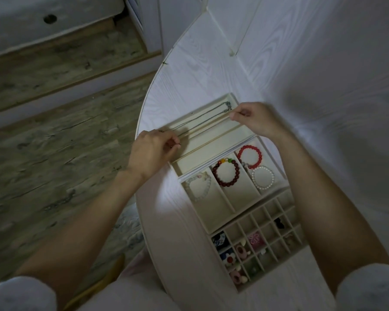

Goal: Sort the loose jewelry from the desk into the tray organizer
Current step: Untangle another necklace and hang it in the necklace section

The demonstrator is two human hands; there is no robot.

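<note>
Chain [202, 118] pulled straight over top slot of tray [230, 95], pinched by left hand [151, 151] and right hand [254, 120]; might tangle or miss slot if dropped crooked.

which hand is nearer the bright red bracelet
Right. The right hand pinches the chain just above and behind the red bracelet; the left hand holds the chain's other end, farther off across the tray.
</note>
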